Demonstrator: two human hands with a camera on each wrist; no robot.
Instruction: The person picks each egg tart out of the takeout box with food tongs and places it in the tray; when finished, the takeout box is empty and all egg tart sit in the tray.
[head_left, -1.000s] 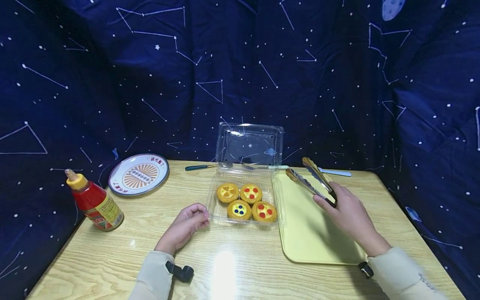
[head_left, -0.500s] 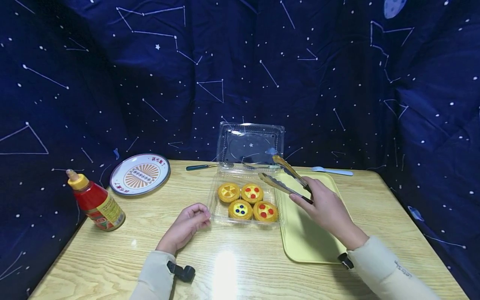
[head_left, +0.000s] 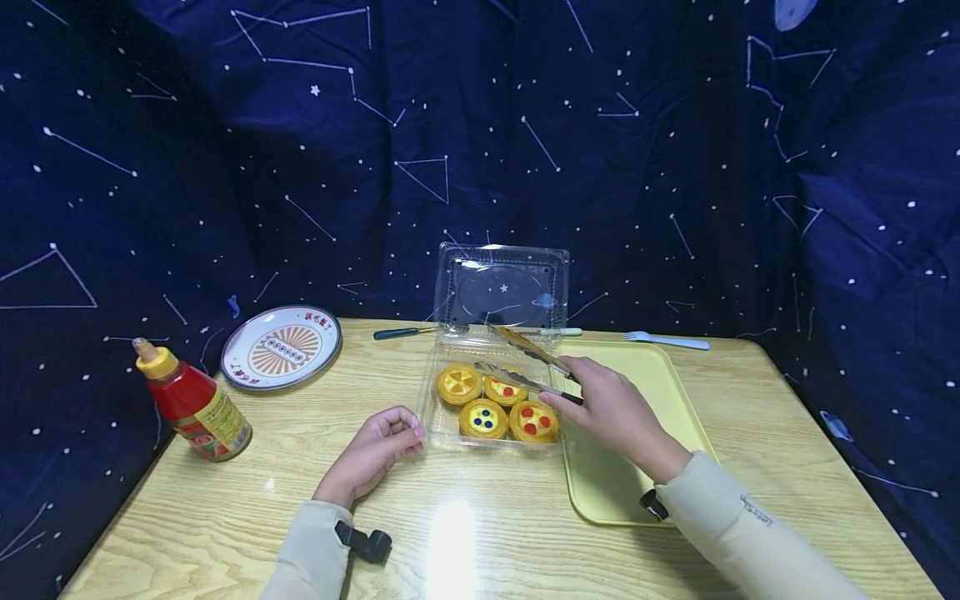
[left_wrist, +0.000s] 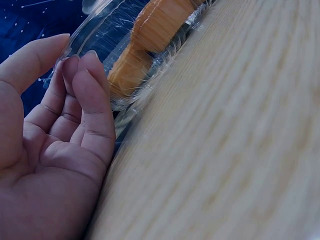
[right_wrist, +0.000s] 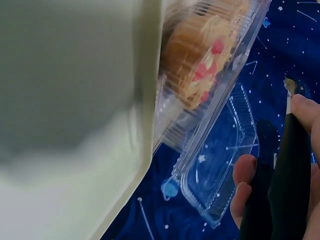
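Starry blue cloth (head_left: 480, 125) fills the backdrop, with a wood-grain table (head_left: 405, 517) in front. Taking the clear hinged box (head_left: 491, 444) as the clock's centre, a yellow tray (head_left: 660, 375) lies at about 4 o'clock, a patterned plate (head_left: 281, 350) at 10 and a red sauce bottle (head_left: 198, 408) at 9. At 8, the left hand (head_left: 375, 450) is loosely bent, thumb and fingers meeting at the box's edge, which they appear to pinch. At 3, the right hand (head_left: 611, 404) is curled around the dark handles of metal tongs (head_left: 525, 382), whose arms stand apart. A blue fork (head_left: 667, 340) lies at 2. Inside the box sit four tarts: fruit-segmented (head_left: 459, 385) at 10, red-dotted (head_left: 501, 395) at 1, red-dotted (head_left: 534, 421) at 4, blue-dotted (head_left: 483, 419) at 7. One tong arm crosses above the 1 o'clock tart; contact is unclear. I judge the step to be lining up the tongs over the tarts; the next move calls for straddling one and squeezing gently, with the box held steady.
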